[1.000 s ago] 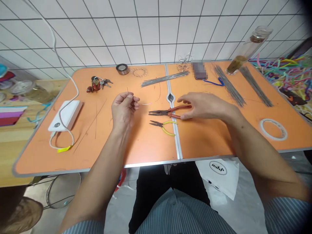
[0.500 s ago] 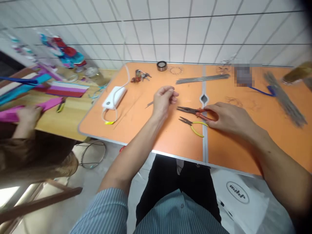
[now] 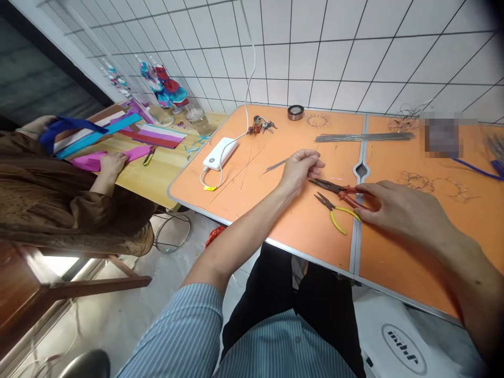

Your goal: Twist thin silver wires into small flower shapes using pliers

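My right hand [image 3: 405, 207] is closed around the red handles of the long-nosed pliers [image 3: 333, 187], whose dark jaws point left toward my left hand. My left hand [image 3: 300, 169] rests over the orange table, its fingers curled together in a pinch; what they hold, if anything, is too small to make out. Thin grey wires [image 3: 276, 166] stick out to the left of it. Just below the red pliers lie yellow-handled pliers [image 3: 337, 212] with their handles spread. Behind my hands a bundle of straight wires [image 3: 364, 137] lies across the table's metal seam.
A white power bank [image 3: 220, 153] with a cable, keys [image 3: 262, 125], a tape roll [image 3: 295, 112] and wire coils [image 3: 415, 180] are on the orange table [image 3: 244, 210]. At left, a person's hands [image 3: 112, 164] handle coloured strips on a wooden table.
The view has swung left, so the tabletop items appear farther right and more of the other person shows. Both my hands keep much the same pose beside the pliers.
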`<action>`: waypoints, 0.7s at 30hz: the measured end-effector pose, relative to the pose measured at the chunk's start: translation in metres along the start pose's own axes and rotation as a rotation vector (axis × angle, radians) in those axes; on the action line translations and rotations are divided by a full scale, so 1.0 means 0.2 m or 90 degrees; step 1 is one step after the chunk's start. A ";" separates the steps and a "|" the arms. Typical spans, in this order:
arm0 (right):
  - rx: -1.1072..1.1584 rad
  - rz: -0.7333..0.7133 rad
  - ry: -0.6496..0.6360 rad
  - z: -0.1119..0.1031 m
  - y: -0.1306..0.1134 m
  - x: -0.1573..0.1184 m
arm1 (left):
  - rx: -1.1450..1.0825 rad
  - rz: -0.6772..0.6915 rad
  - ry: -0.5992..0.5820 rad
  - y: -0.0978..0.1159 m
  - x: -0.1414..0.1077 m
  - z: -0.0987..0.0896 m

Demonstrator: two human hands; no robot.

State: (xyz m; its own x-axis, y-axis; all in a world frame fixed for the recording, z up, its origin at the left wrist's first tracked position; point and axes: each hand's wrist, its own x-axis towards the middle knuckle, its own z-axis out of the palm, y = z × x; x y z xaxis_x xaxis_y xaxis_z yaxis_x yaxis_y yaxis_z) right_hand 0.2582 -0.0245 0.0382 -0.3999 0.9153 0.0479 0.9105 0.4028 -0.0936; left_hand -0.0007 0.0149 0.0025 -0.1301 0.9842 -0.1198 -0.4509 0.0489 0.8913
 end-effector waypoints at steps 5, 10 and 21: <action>-0.007 -0.015 -0.031 0.01 0.05 0.00 | -0.006 -0.023 -0.057 -0.03 -0.05 0.03; 0.045 -0.045 -0.058 0.01 0.12 0.01 | -0.005 -0.025 -0.069 -0.03 -0.09 0.05; 0.561 0.097 0.074 -0.01 0.11 0.06 | 0.055 0.004 -0.070 0.09 0.03 0.24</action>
State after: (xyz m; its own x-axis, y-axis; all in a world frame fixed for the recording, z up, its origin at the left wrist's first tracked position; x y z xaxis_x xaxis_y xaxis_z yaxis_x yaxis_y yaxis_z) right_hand 0.2727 -0.0047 0.0395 -0.2246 0.9721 0.0678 0.5238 0.1791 -0.8328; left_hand 0.0329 0.0291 0.0379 -0.0327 0.9970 -0.0695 -0.3723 0.0524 0.9266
